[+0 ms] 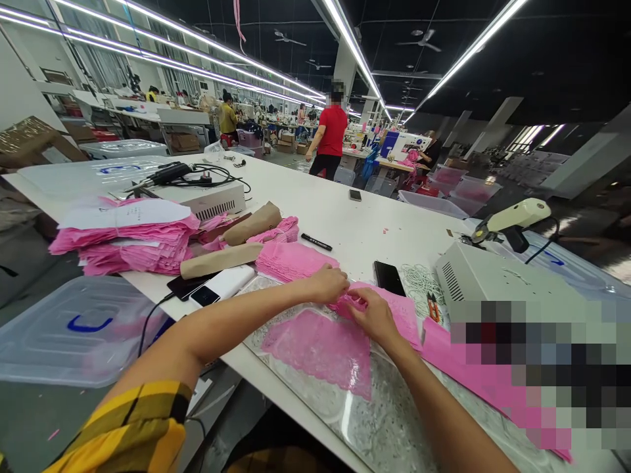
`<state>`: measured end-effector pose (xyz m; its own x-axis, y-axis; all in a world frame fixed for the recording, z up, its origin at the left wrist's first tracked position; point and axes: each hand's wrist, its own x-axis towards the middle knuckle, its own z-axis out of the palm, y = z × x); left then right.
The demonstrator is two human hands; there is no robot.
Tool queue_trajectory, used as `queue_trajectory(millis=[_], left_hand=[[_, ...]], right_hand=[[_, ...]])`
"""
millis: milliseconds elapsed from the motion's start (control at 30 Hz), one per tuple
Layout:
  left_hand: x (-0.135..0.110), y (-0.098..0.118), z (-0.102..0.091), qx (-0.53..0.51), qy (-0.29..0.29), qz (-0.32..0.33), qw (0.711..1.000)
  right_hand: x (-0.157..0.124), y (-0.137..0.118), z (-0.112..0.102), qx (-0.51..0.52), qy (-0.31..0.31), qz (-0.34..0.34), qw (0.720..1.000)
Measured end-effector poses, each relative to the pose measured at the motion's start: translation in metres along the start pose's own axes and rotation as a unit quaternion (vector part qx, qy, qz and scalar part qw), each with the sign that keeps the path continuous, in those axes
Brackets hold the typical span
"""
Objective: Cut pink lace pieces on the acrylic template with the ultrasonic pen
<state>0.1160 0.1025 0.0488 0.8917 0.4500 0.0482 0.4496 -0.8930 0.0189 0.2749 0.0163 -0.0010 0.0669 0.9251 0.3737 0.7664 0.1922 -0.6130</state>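
Both my hands meet above the table at a pink lace fabric piece point(394, 303). My left hand point(329, 284) has its fingers bent down at the left end of that piece, closed on the fabric. Thumb and fingers of my right hand point(371, 312) pinch a gathered bit of it close by. A single pink lace panel point(320, 348) lies flat in front of me on a glossy clear sheet point(389, 401). Behind my left hand rests a stack of pink fabric pieces point(290, 261). My fingertips partly hide the gripped edge.
Tied pink bundles point(138, 246), beige rolls point(221, 259) and a white power bank point(231, 282) lie left. A marker point(316, 242), black phone point(389, 278), white cords point(419, 286) and orange snips point(432, 307) lie beyond my hands. A metal box point(493, 282) stands right. A person in red point(332, 131) stands beyond.
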Motion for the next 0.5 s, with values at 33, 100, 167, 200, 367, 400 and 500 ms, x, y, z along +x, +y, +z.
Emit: queue_trajectory(millis=[33,100,167,200,367,400,500], left_hand=[[0.000,0.001,-0.001,-0.005,0.004,-0.003,1.000],[-0.002,0.002,-0.001,-0.013,0.013,-0.010,1.000],[-0.004,0.004,0.001,-0.019,0.022,-0.017,0.999],[-0.004,0.005,0.003,-0.020,0.024,-0.021,0.999],[-0.006,0.009,0.016,-0.013,0.030,-0.043,0.999],[-0.006,0.010,0.017,-0.012,0.031,-0.046,0.998],[-0.005,0.013,0.016,-0.009,0.029,-0.053,0.998]], right_hand=[[0.002,-0.002,0.002,0.001,0.001,0.000,1.000],[0.005,-0.005,0.003,0.006,0.004,0.001,1.000],[0.006,-0.005,-0.001,0.011,0.009,0.004,1.000],[0.007,-0.005,-0.005,0.013,0.011,0.006,1.000],[0.009,-0.002,-0.031,0.011,0.029,0.026,0.999],[0.010,-0.001,-0.036,0.010,0.032,0.030,0.999],[0.008,0.000,-0.042,0.004,0.028,0.031,0.999]])
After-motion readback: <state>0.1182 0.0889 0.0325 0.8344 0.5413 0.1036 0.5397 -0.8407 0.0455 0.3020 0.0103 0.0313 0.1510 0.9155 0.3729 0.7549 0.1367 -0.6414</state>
